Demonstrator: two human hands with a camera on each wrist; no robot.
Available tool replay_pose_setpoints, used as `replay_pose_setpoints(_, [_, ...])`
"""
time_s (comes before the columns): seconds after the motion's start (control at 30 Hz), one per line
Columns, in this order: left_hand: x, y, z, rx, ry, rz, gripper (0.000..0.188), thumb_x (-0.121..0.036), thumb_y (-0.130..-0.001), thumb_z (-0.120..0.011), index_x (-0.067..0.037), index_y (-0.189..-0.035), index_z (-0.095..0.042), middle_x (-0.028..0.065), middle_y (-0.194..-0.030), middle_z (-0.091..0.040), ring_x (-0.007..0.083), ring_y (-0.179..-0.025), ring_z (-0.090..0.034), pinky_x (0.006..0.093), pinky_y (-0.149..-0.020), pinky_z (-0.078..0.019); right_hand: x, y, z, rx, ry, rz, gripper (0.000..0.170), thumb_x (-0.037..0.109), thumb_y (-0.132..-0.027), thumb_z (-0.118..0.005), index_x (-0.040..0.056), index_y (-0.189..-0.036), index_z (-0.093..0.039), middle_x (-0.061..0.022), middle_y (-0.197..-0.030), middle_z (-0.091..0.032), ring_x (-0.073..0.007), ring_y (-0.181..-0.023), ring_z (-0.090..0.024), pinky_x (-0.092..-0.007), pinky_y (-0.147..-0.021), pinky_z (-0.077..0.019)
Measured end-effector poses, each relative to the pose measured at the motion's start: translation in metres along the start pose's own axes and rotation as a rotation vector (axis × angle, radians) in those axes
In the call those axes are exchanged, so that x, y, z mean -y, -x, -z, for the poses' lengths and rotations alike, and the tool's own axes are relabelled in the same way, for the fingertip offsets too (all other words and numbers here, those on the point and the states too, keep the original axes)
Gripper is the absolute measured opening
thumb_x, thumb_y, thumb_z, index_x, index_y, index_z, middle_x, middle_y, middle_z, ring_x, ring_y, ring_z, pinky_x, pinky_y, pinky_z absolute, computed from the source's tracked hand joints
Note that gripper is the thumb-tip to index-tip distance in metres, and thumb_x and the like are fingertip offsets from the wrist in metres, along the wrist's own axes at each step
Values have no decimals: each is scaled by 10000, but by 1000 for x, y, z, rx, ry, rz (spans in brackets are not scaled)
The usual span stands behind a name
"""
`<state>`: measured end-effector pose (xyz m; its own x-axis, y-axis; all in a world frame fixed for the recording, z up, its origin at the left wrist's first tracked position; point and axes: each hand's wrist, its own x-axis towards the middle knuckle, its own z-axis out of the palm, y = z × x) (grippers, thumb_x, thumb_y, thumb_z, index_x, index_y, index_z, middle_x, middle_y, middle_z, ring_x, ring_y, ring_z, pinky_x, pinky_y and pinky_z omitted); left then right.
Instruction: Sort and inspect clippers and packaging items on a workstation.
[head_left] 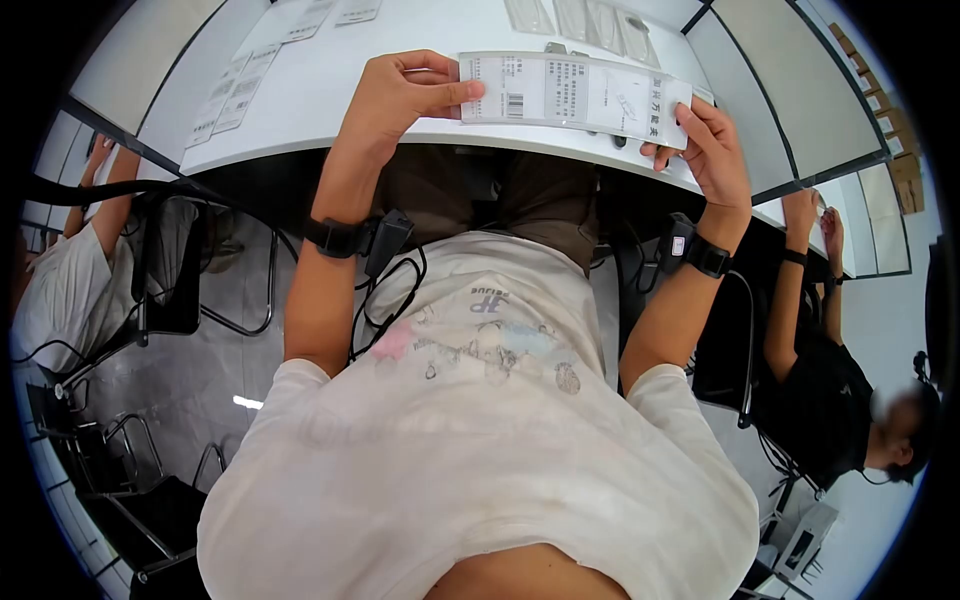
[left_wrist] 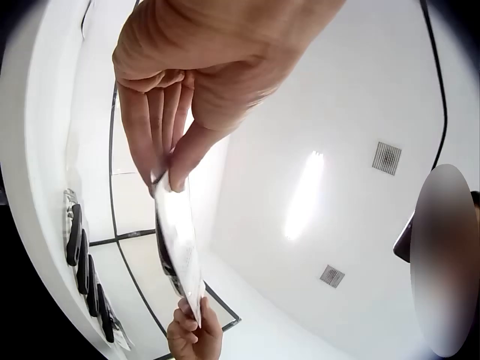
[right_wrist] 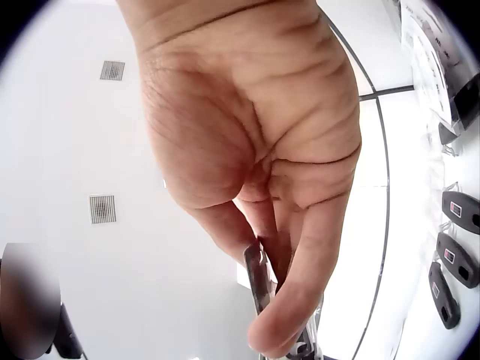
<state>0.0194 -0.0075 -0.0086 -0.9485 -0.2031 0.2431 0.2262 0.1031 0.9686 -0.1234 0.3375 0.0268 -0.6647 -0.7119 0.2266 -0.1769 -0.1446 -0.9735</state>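
A long, flat, clear plastic package [head_left: 570,95] with a white printed card and a barcode is held up level over the desk's front edge. My left hand [head_left: 400,95] pinches its left end, thumb on the printed face. At the other end my right hand [head_left: 715,150] grips the package, thumb in front and fingers behind. Seen edge-on in the left wrist view, the package [left_wrist: 180,232] has something dark along its back side. Fingers hide much of its near end in the right wrist view.
Printed cards [head_left: 245,90] lie in rows on the desk's left side. Clear plastic packs [head_left: 572,18] lie at the back right. Several black-handled tools [right_wrist: 459,259] lie in a row on the white desk [head_left: 290,105]. Partition panels [head_left: 745,85] border it; other people sit on both sides.
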Motion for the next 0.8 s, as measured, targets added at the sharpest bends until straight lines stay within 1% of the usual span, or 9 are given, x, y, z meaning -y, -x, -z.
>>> replay_pose_setpoints(0.2, [1, 0, -1, 2, -8, -23, 326, -171, -794, -865, 35, -997, -716, 115, -889, -748, 150, -785, -716, 270, -752, -580, -2, 0, 3, 56, 54, -3, 336, 178, -1038, -579, -96, -1223, -637, -192, -1017, -727, -271, -803, -757, -312, -570, -605])
replay_pose_setpoints(0.4, [3, -3, 0, 20, -23, -44, 385, -179, -825, -834, 65, -1091, -701, 149, -968, -754, 166, -840, -717, 284, -804, -573, -1, -1, -1, -10, 133, 9, 343, 178, -1005, -641, -96, -1211, -658, -188, -960, -734, -268, -783, -762, -287, -523, -591])
replay_pose_setpoints(0.5, [1, -2, -1, 21, -60, -31, 419, -179, -842, -817, 78, -1145, -683, 157, -1002, -751, 182, -895, -726, 296, -846, -577, 1, -1, -2, -66, 203, -39, 309, 141, -986, -661, -101, -1179, -672, -175, -907, -733, -242, -719, -752, -277, -500, -576])
replay_pose_setpoints(0.57, [1, -2, -2, 64, -57, -76, 387, -206, -918, -741, 62, -1190, -675, 162, -1029, -748, 209, -939, -732, 313, -881, -582, 8, 4, -4, -135, 222, -8, 230, 91, -964, -670, -101, -1086, -701, -150, -848, -722, -207, -635, -719, -271, -496, -555])
replay_pose_setpoints(0.63, [-14, 2, -13, 118, 51, -120, 359, -220, -954, -692, 44, -1197, -679, 159, -1040, -748, 218, -951, -734, 323, -890, -583, 27, 13, 1, -261, 132, 212, 136, 38, -933, -687, -91, -891, -684, -99, -724, -644, -207, -558, -660, -313, -527, -549])
replay_pose_setpoints(0.7, [-19, 1, -20, 173, 163, -164, 340, -234, -990, -644, 27, -1204, -683, 155, -1052, -748, 227, -963, -736, 333, -899, -585, 47, 32, -1, -639, 68, 537, 139, -17, -954, -642, -102, -845, -623, -121, -765, -633, -272, -585, -663, -366, -577, -576])
replay_pose_setpoints(0.73, [-17, 1, -21, 179, 97, -183, 331, -249, -1009, -612, 11, -1199, -690, 149, -1044, -749, 227, -963, -735, 340, -899, -586, 60, 40, 3, -718, -21, 710, 134, -8, -970, -625, -91, -865, -619, -150, -791, -637, -307, -606, -677, -377, -592, -587])
replay_pose_setpoints(0.77, [-15, 1, -21, 184, 29, -200, 328, -264, -1028, -580, -5, -1193, -697, 143, -1037, -751, 227, -964, -735, 346, -899, -586, 67, 53, 1, -905, -69, 844, 110, 18, -977, -630, -71, -920, -604, -190, -810, -665, -327, -630, -698, -365, -586, -595])
replay_pose_setpoints(0.8, [-10, 1, -20, 183, 31, -198, 328, -264, -1028, -580, -5, -1193, -697, 143, -1037, -751, 227, -964, -735, 346, -899, -586, 78, 69, 2, -978, -120, 881, 110, 38, -975, -640, -50, -970, -574, -234, -835, -688, -331, -641, -710, -353, -590, -607])
